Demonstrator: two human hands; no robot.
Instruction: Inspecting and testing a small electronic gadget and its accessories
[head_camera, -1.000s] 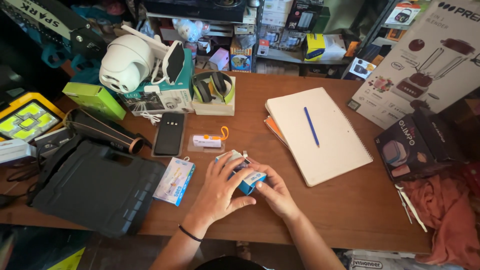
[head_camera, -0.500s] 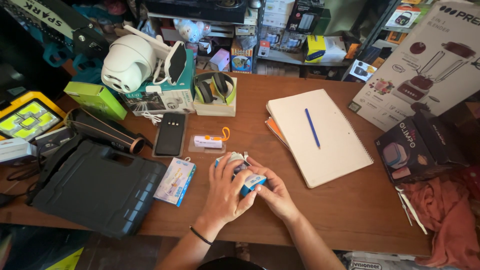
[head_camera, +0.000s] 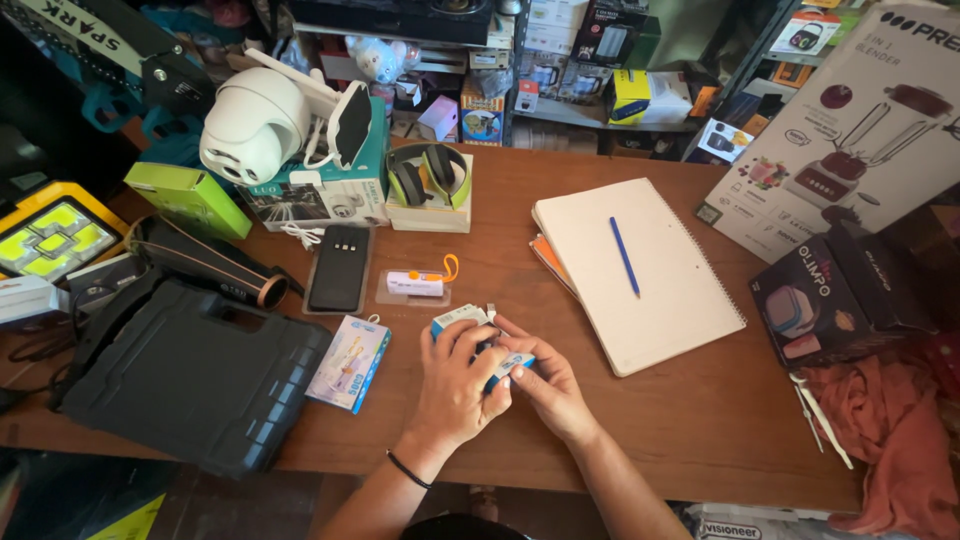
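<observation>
Both my hands meet over the near middle of the brown wooden table (head_camera: 700, 420). My left hand (head_camera: 455, 385) wraps over a small blue and white box (head_camera: 458, 318); my right hand (head_camera: 548, 380) grips the same box from the right, fingertips on its end. A black band sits on my left wrist. Most of the box is hidden by my fingers.
A small flat blue package (head_camera: 350, 362) and a black hard case (head_camera: 185, 375) lie left. Behind the hands: a white gadget with orange loop (head_camera: 415, 284), a black phone (head_camera: 338, 268), headphones on a box (head_camera: 430, 178). An open notebook with a blue pen (head_camera: 640, 270) lies right.
My hands have shifted slightly on the small box, turning it between the fingers; it stays in the same spot above the table. Nothing else has moved.
</observation>
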